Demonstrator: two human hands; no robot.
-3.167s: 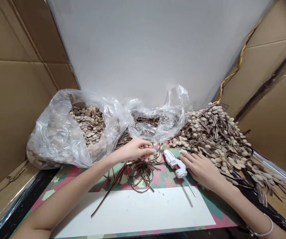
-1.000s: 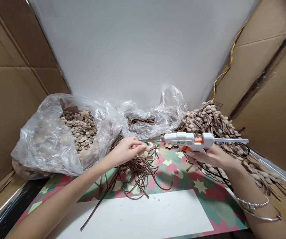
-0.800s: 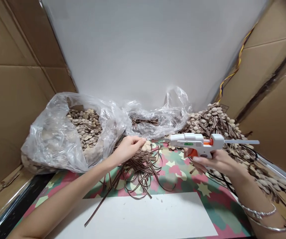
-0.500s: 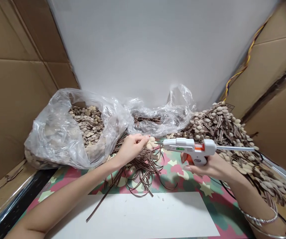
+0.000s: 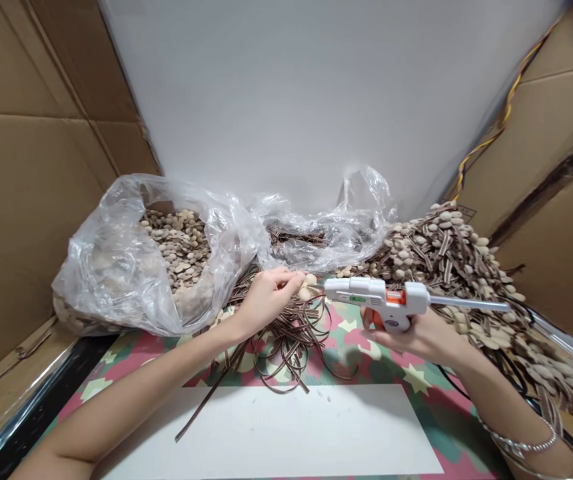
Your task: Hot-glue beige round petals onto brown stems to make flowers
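My right hand (image 5: 424, 333) grips a white glue gun (image 5: 374, 297) with an orange trigger, held level, its nozzle pointing left. The nozzle almost touches small wooden discs (image 5: 307, 287) pinched in the fingers of my left hand (image 5: 266, 299). That hand hovers over a loose tangle of brown strips (image 5: 281, 333) on the patterned mat (image 5: 346, 347).
A clear bag of wooden discs (image 5: 166, 253) lies at the left, a second bag with brown strips (image 5: 311, 237) behind the hands. A heap of glued disc-and-strip pieces (image 5: 446, 260) fills the right. A white sheet (image 5: 291, 430) lies in front. Cardboard walls stand on both sides.
My right hand picked the glue gun up off the mat and brought its nozzle left to the discs in my left hand. My left hand stayed over the strips.
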